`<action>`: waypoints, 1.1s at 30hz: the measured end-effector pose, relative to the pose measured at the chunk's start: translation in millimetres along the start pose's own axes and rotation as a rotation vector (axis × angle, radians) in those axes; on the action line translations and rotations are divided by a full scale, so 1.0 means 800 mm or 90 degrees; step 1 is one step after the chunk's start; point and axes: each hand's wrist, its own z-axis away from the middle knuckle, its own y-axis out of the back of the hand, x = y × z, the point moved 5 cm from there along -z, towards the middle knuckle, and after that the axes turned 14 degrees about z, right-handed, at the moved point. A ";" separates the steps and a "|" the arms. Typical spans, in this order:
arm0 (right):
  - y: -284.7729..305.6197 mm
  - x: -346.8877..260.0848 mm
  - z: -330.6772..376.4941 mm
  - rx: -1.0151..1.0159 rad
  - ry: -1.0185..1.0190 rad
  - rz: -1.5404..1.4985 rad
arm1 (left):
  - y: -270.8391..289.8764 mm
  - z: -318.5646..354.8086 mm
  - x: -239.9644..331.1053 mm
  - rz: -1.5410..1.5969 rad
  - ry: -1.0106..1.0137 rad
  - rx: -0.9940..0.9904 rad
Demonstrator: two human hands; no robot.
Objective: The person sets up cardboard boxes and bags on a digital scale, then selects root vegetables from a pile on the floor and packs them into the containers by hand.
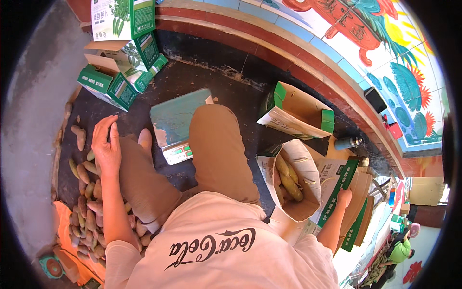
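Observation:
My left hand [107,144] is raised beside my left knee, fingers stretched and nothing in them. Below and beside that arm lies a heap of long radishes [89,219], reddish-brown and green. Off to the right, my right hand [343,196] is closed on the edge of a flattened green-and-white cardboard box [332,176], part of a stack of folded boxes. Between that hand and my right leg stands an open carton [308,207] with several greenish radishes [288,180] inside. In front of my knees sits a scale [178,118] with a worn teal top, partly hidden by my right knee.
Another open carton [303,108] stands ahead to the right, near a dark bottle [347,143]. Green-and-white boxes [115,86] are stacked at the far left. A raised ledge [269,53] runs beneath the painted tile wall. An orange sheet [67,231] lies by the heap. Far right, a person in green [400,251] bends over.

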 end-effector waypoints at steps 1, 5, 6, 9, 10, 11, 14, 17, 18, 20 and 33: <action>0.017 -0.002 0.005 0.031 -0.005 0.000 | 0.001 -0.001 -0.002 0.010 0.008 0.008; 0.090 -0.024 0.029 0.166 0.029 0.007 | 0.006 0.004 -0.012 0.021 0.013 0.016; 0.110 -0.037 0.038 0.169 0.026 0.009 | 0.007 0.005 -0.013 0.014 0.005 0.017; 0.190 -0.075 0.082 0.285 0.113 -0.030 | 0.018 0.011 -0.011 -0.001 0.010 0.028; 0.208 -0.084 0.091 0.325 0.151 -0.039 | 0.021 0.012 -0.011 -0.010 0.015 0.036; 0.230 -0.093 0.108 0.381 0.182 -0.052 | 0.022 0.013 -0.013 0.016 0.015 0.037; 0.307 -0.128 0.175 0.400 0.307 -0.111 | 0.024 0.013 -0.009 0.037 0.008 0.046; 0.357 -0.166 0.227 0.408 0.437 -0.259 | 0.031 0.019 -0.009 0.030 0.000 0.067; 0.369 -0.180 0.240 0.418 0.496 -0.325 | 0.033 0.021 -0.011 0.038 0.005 0.075; 0.392 -0.211 0.263 0.441 0.549 -0.353 | 0.039 0.023 -0.011 0.021 -0.003 0.096; 0.425 -0.539 0.398 0.635 0.995 -0.319 | 0.066 0.042 -0.020 -0.005 0.003 0.113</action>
